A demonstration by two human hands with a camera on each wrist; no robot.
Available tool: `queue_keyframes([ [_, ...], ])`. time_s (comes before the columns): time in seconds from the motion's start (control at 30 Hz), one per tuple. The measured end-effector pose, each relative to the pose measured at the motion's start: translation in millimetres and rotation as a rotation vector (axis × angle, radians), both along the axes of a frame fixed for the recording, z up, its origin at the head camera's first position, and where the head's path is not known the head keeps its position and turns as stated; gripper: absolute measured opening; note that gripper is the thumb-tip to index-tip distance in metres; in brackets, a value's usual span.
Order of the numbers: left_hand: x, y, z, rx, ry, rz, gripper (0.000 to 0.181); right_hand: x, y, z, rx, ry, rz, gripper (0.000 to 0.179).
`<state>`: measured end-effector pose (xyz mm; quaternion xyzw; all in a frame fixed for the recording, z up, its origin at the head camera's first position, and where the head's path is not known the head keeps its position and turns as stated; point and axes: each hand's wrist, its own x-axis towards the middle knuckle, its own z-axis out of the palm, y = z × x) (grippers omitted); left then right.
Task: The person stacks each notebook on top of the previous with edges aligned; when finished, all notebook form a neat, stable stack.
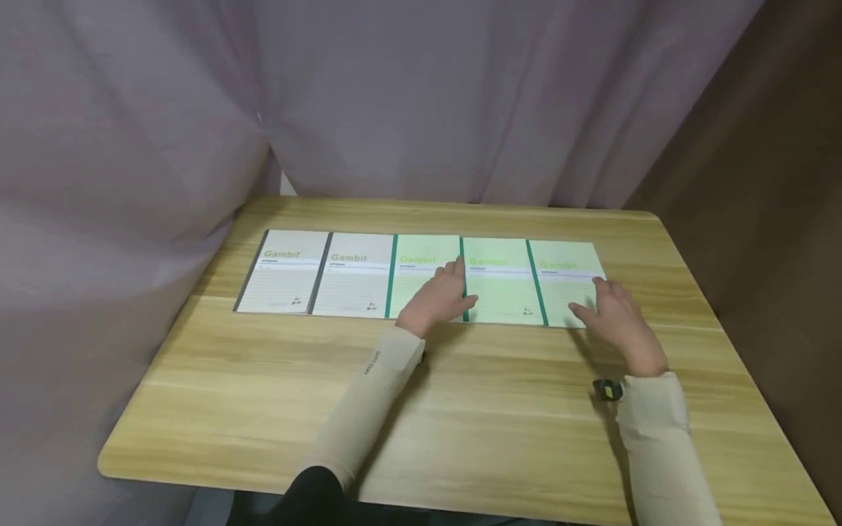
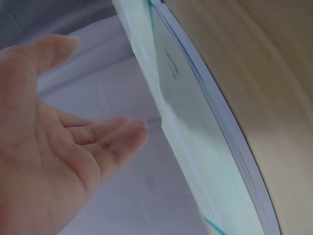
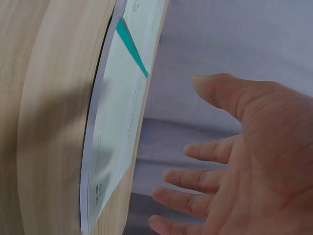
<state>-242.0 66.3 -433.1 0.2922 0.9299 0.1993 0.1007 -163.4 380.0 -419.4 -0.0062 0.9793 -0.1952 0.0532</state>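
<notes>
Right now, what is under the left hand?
Mostly the middle notebook. In the head view, the left hand covers part of its lower right; the left wrist view shows a mark there. Anything beneath the notebook is hidden.

In my head view, the left hand (image 1: 437, 296) hides part of the middle notebook (image 1: 406, 286), I can't read the tiny line (image 1: 408, 268) under its title (image 1: 417, 260), and the right sleeve (image 1: 663, 446) runs off the bottom.

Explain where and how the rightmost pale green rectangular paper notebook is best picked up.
Probably by the right edge of the rightmost notebook, pinched thumb on top, coming from the right. It lies flat on the round-cornered light-brown wooden table; its green-spined left edge meets the neighbouring pale green rectangular paper notebook, while no notebook adjoins its right edge.
</notes>
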Motion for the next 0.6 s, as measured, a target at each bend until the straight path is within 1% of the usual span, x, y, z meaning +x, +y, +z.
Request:
queue_keyframes([
  [0.1,1.4,10.0,0.9,0.019,0.000,-0.005,0.085,5.0,6.6,-1.6,-0.012,-0.020,-0.018,0.087],
  [0.27,-0.5,26.2,2.4,0.017,0.017,-0.039,0.085,4.2,15.5,-1.6,-0.037,-0.055,-0.021,0.089],
  [0.43,0.6,44.6,3.4,0.022,0.041,-0.064,0.083,1.6,24.5,-1.3,-0.042,-0.053,-0.016,0.088],
  [0.6,3.1,60.2,2.2,0.025,0.027,-0.087,0.082,1.6,33.1,-2.3,-0.034,-0.057,-0.012,0.086],
])
